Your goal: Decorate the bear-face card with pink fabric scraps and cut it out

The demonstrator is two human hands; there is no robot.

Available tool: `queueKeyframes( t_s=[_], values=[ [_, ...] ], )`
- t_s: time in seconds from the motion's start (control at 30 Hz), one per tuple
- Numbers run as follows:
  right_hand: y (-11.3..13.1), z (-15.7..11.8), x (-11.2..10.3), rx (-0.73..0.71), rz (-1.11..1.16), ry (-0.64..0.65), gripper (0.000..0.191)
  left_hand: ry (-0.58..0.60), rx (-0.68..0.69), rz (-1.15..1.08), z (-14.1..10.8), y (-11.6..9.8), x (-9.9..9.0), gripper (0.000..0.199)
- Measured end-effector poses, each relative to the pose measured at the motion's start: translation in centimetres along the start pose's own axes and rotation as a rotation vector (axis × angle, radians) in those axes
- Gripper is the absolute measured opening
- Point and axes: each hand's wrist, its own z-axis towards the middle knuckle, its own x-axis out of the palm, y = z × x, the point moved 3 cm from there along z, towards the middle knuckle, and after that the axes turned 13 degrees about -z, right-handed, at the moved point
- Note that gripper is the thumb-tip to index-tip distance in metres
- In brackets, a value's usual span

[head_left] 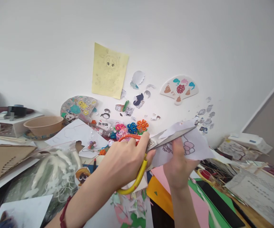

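Note:
Scissors with red and yellow handle loops are gripped in my left hand, which comes in from the lower left. Their blades point right and lie along a sheet of white paper with a line drawing on it. My right hand pinches this paper, thumb on the near face over part of the drawing. Its other fingers are hidden behind the sheet. A strip of the paper's upper edge stands above the blades. Both hands are raised over the cluttered table.
Paper scraps lie below my hands, beside orange card and a black phone-like slab. Crocheted flowers stand behind. At left are a plastic bag of white pieces and a bowl. A yellow drawing hangs on the wall.

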Motion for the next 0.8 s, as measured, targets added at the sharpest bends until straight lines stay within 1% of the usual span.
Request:
queueKeyframes(
  t_s=[0.1, 0.2, 0.27, 0.33, 0.6, 0.7, 0.8],
  values=[
    [0.3, 0.7, -0.4, -0.075, 0.002, 0.007, 0.053, -0.012, 0.006, 0.003, 0.0, 0.2, -0.2, 0.057],
    [0.2, 1.1, -0.7, -0.09, 0.032, 0.099, 0.052, -0.018, 0.023, -0.041, 0.0, 0.1, -0.5, 0.068],
    [0.0, 1.2, -0.9, -0.079, 0.055, 0.16, 0.051, -0.01, 0.023, -0.067, -0.1, 0.0, -0.6, 0.072],
    [-0.2, 1.2, -1.1, -0.073, 0.066, 0.194, 0.051, -0.003, 0.021, -0.088, -0.1, 0.0, -0.7, 0.071],
    [-0.5, 1.4, -1.7, -0.057, 0.058, 0.244, 0.05, 0.044, -0.005, -0.193, 0.2, 0.1, -0.5, 0.069],
    [-0.5, 1.5, -1.7, -0.047, 0.08, 0.234, 0.055, 0.062, -0.01, -0.244, 0.2, 0.2, -0.4, 0.068],
    [-0.5, 1.6, -1.7, -0.037, 0.092, 0.23, 0.06, 0.051, -0.006, -0.259, 0.0, 0.3, -0.5, 0.067]
  ],
)
